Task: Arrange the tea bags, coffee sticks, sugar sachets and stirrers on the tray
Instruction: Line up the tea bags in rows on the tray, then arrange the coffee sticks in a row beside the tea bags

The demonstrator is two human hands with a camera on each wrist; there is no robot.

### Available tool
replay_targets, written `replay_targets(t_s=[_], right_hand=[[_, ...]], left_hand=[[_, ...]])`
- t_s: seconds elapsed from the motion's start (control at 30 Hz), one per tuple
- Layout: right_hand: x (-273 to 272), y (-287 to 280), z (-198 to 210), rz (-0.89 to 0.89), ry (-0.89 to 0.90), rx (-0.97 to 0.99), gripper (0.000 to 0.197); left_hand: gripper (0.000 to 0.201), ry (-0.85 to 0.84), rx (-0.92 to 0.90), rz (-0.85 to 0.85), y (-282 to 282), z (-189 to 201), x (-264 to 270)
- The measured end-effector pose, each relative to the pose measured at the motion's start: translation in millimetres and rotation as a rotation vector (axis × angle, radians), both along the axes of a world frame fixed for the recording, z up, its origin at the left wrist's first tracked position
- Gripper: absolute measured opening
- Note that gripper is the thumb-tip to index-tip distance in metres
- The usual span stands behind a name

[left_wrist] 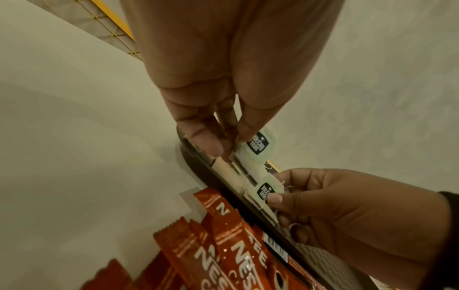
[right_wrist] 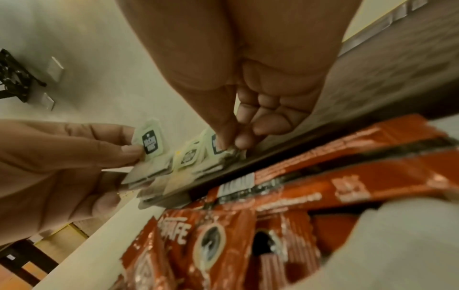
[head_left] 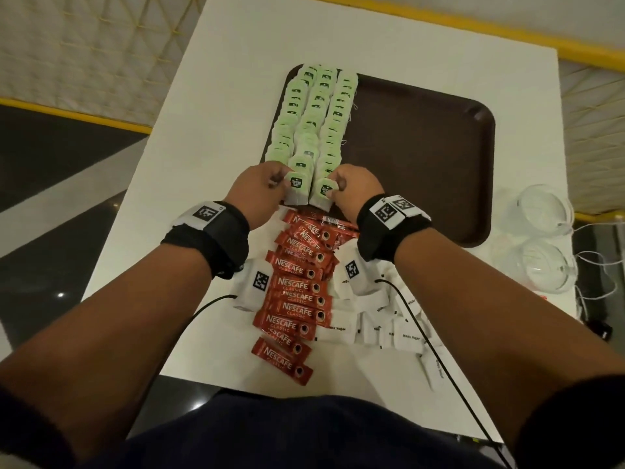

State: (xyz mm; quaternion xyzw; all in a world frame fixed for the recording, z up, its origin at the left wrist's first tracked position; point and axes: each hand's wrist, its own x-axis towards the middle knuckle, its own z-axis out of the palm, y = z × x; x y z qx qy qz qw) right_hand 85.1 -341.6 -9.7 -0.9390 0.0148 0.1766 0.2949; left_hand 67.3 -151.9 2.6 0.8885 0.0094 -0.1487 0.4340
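Note:
Three rows of green-tagged tea bags (head_left: 313, 113) fill the left part of the brown tray (head_left: 422, 147). At the tray's near edge my left hand (head_left: 262, 187) pinches the front tea bag (head_left: 296, 189) of the middle row. Beside it my right hand (head_left: 351, 187) pinches the front tea bag (head_left: 323, 194) of the right row. The left wrist view shows the left hand (left_wrist: 223, 145) gripping its tea bag (left_wrist: 259, 145). In the right wrist view the right hand (right_wrist: 231, 141) grips a tea bag (right_wrist: 216, 149). Red coffee sticks (head_left: 297, 292) lie in a column on the table under my wrists. White sugar sachets (head_left: 389, 319) are heaped to their right.
The tray's right two thirds show bare brown surface. Clear plastic lidded cups (head_left: 541, 242) stand at the white table's (head_left: 220, 96) right edge, with white cords. A black cable (head_left: 436, 360) runs from my right wrist across the sachets. Yellow railings border the table behind.

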Motion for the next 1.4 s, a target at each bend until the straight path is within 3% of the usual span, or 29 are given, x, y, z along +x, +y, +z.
replay_targets(t_s=[0.2, 0.37, 0.5, 0.67, 0.8, 1.13, 1.4], right_hand=[[8, 2, 3, -0.071, -0.015, 0.061, 0.023], [0, -1, 15, -0.082, -0.095, 0.093, 0.019], [-11, 2, 14, -0.102, 0.033, 0.231, 0.02], [-19, 7, 15, -0.331, 0.127, 0.501, 0.033], [-22, 9, 8, -0.318, 0.098, 0.436, 0.007], [-14, 7, -9, -0.338, 0.055, 0.192, 0.013], [-15, 6, -3, -0.353, 0.017, 0.109, 0.019]], left_hand=[[0.006, -0.003, -0.071, -0.024, -1, -2, 6], [0.01, -0.005, -0.138, 0.001, -11, -7, 9], [0.012, -0.003, -0.18, 0.011, -15, -13, 11], [0.013, -0.015, -0.182, 0.046, -15, -17, 14], [0.011, -0.014, -0.197, 0.01, -17, -16, 16], [0.009, -0.054, -0.125, 0.021, -6, -19, 14], [0.002, -0.055, -0.091, 0.015, 6, -10, 4]])
